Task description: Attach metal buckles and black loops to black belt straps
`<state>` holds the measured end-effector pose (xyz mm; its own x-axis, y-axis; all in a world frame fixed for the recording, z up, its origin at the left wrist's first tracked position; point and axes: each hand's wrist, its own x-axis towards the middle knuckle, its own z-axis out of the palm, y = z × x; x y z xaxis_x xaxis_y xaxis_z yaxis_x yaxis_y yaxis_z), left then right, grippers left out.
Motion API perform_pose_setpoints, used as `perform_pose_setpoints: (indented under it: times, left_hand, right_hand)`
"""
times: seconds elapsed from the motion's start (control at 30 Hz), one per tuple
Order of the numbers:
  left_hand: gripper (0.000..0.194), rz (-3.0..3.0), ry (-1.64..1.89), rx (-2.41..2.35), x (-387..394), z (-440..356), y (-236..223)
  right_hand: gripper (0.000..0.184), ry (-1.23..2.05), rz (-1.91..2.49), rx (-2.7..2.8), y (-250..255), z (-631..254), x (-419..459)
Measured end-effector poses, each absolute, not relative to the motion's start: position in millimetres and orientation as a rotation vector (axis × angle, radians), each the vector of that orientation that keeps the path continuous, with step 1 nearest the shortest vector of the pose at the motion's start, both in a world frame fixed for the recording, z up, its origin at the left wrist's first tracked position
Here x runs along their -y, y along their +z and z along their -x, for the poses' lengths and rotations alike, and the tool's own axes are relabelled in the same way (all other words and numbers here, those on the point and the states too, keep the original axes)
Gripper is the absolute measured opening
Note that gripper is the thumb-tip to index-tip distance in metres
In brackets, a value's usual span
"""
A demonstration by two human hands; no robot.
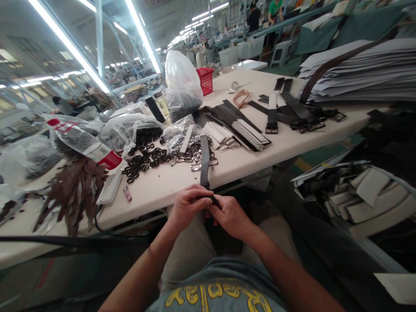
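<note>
Here, the worker's left hand (pixel 187 209) pinches a dark strap (pixel 204 160) running over the edge of the table (pixel 229 164), its near end also gripped by the curled right hand (pixel 233 217); steady fingertip pressure should prevent twisting.

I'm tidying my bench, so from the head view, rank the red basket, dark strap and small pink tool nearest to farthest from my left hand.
1. Dark strap: held at your left hand.
2. Small pink tool: left, near the table's front edge.
3. Red basket: far side, beside the plastic bag.
</note>
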<state>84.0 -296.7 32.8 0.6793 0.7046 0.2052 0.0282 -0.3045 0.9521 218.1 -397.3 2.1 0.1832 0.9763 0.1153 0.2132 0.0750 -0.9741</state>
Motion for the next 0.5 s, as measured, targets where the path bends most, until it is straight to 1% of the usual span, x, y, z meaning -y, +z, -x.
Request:
perform_pose_setpoints:
  times: [0.2,0.37,0.43,0.5]
  left_hand:
    - [0.023,-1.801,0.634,-0.698,303.1,-89.0,29.0]
    - [0.015,-2.217,0.719,-0.664,305.3,-84.4,32.6]
    - [0.022,-2.332,0.697,-0.602,305.5,-81.3,36.3]
    - [0.030,-2.377,0.627,-0.567,305.0,-78.6,38.7]
  right_hand:
    - [0.031,1.172,1.092,0.931,-5.7,-212.5,396.1]
    - [0.028,1.278,0.945,0.845,-1.5,-216.7,399.0]
    - [0.029,1.304,0.900,0.835,2.3,-218.5,400.6]
    - [0.034,1.311,0.888,0.800,3.8,-218.0,401.0]
